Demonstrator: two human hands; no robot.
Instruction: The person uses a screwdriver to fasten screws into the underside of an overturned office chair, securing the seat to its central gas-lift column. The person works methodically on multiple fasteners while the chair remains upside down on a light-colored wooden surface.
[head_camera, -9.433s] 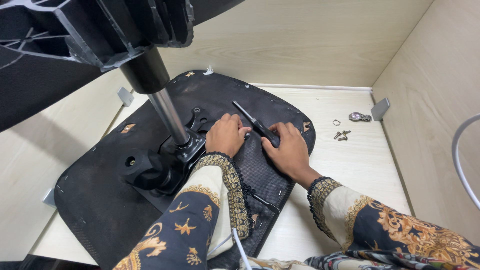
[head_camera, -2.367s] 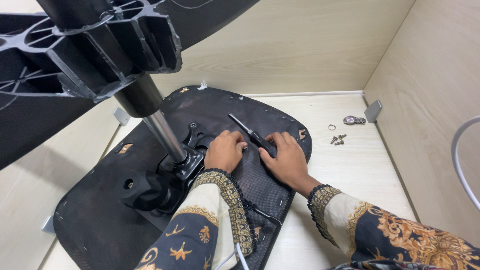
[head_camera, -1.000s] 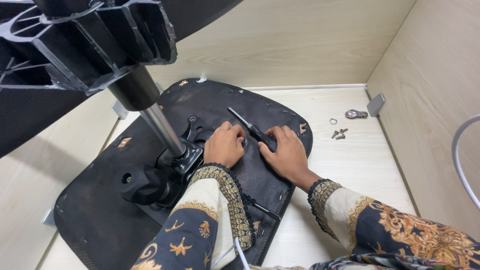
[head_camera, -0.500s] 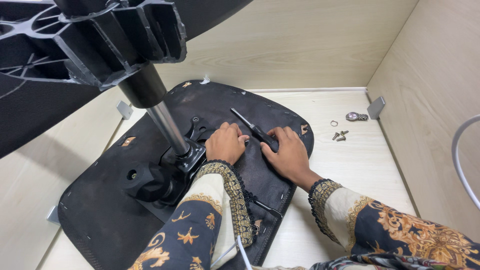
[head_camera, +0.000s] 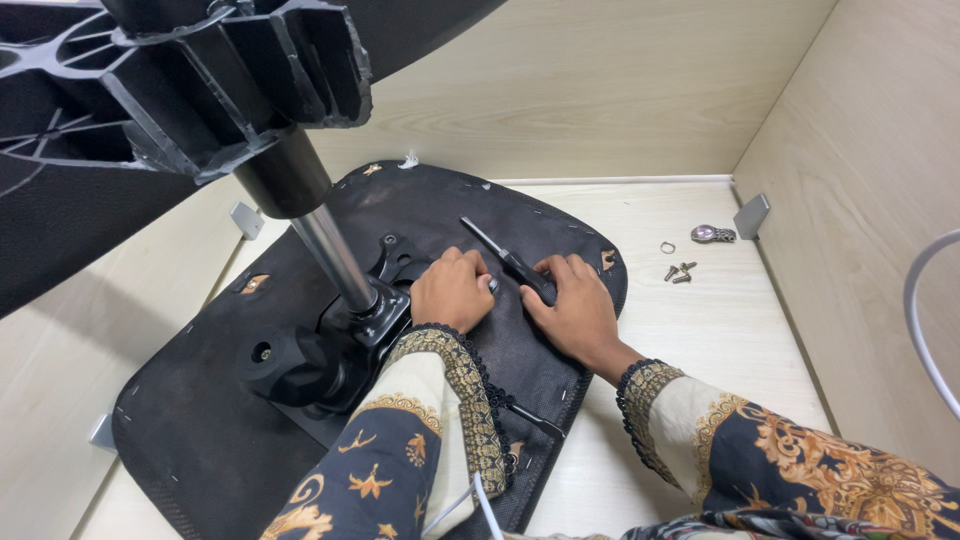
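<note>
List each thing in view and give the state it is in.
Office chair seat: upside down, flat on the table.
Gas lift column: upright, seated in the mechanism.
Chair base: on top of the column.
Screwdriver: lying on the seat under the right hand.
Left hand: pressed on the seat.
Loose screws: lying on the table.

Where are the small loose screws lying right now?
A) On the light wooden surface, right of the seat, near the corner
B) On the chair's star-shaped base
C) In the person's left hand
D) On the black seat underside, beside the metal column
A: the loose screws lie on the bare wooden surface, right of the black seat underside, beside a small ring and apart from both hands.
</note>
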